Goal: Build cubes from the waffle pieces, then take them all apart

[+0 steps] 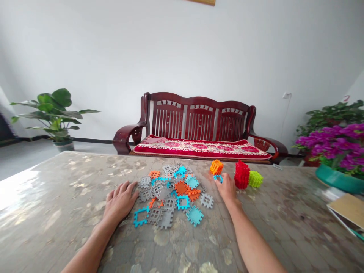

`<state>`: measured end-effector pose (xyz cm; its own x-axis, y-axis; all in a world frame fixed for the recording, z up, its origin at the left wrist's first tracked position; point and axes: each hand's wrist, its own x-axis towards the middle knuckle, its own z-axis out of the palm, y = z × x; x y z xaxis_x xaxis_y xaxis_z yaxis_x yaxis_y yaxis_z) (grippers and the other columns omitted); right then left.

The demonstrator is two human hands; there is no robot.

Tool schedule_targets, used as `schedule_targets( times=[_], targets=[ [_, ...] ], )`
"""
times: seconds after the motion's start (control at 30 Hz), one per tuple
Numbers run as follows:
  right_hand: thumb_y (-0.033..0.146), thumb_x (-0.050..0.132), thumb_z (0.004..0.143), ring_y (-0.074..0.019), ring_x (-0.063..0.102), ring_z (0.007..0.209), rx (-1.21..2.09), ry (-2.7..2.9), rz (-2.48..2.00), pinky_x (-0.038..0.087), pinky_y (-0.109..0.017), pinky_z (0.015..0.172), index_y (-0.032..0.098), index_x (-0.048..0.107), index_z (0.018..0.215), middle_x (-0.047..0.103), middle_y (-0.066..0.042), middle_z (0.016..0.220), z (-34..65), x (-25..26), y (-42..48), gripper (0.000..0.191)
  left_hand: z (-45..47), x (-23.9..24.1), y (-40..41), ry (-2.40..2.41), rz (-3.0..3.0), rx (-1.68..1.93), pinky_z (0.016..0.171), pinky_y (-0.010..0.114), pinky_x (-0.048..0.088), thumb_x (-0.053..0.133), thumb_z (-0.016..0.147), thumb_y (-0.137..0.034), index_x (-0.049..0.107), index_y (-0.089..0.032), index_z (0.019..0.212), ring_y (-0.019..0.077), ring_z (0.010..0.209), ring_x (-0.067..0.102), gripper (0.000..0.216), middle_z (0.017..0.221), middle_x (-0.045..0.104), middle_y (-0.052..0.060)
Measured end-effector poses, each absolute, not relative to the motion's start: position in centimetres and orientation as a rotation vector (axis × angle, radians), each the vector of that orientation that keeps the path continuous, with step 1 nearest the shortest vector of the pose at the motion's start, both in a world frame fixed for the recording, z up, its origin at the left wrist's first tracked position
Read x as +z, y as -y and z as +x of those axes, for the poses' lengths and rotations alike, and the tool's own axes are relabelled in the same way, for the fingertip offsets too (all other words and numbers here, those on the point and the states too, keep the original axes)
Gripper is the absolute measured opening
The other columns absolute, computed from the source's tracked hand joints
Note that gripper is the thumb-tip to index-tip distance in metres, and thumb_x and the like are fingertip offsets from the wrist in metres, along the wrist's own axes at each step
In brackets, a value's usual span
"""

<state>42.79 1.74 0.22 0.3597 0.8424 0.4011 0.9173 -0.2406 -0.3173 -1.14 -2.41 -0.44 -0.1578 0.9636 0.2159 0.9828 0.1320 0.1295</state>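
A loose pile of flat interlocking plastic tiles (164, 194) in grey, blue and orange lies on the table between my hands. My left hand (121, 199) rests flat on the tabletop at the pile's left edge, fingers stretched out and holding nothing. To the right of the pile, my right hand (227, 188) pinches a small blue frame tile (218, 178) between thumb and fingers. Just behind that tile stands an orange stack of tiles (216, 167). A taller red stack (242, 174) and a low lime-green stack (256, 179) are right of my right hand.
The patterned table (71, 182) spans the foreground. On its right side are a teal planter (338, 179) of purple flowers and a tan board or box (348, 208). Behind it stands a wooden bench (199, 121) with a red cushion. A potted plant (57, 113) is at left.
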Motion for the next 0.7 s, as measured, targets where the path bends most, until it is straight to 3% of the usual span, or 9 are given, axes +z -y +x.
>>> schedule_targets(
  times=[0.23,0.5,0.7],
  targets=[
    [0.032,0.063,0.086,-0.0235,0.065,0.093,-0.241,1.622,-2.076,0.041,-0.03,0.083,0.017,0.063,0.102,0.072,-0.01,0.097,43.0,-0.1,-1.6,0.022,-0.8,0.1,2.5,2.32,-2.006,-0.27,0.114,0.048,0.024,0.029,0.095,-0.039,0.048,-0.027,0.145,0.0284,0.143,0.034,0.054,0.154,0.042,0.01],
    [0.029,0.052,0.091,-0.0251,0.058,0.098,-0.373,1.711,-1.923,0.039,-0.034,0.086,0.018,0.065,0.1,0.068,-0.011,0.105,41.7,0.9,-0.2,0.018,-1.0,0.0,1.5,2.282,-1.995,-0.231,0.114,0.047,0.024,0.03,0.095,-0.043,0.046,-0.027,0.146,0.0288,0.143,0.034,0.056,0.154,0.041,0.013],
    [0.026,0.049,0.092,-0.0213,0.06,0.101,-0.051,1.893,-1.616,0.041,-0.031,0.092,0.022,0.069,0.1,0.071,-0.006,0.103,35.3,2.9,-0.5,0.022,-1.1,-0.2,1.4,2.282,-1.984,-0.276,0.114,0.046,0.023,0.032,0.095,-0.044,0.049,-0.028,0.144,0.0286,0.143,0.034,0.055,0.152,0.043,0.012]
  ],
)
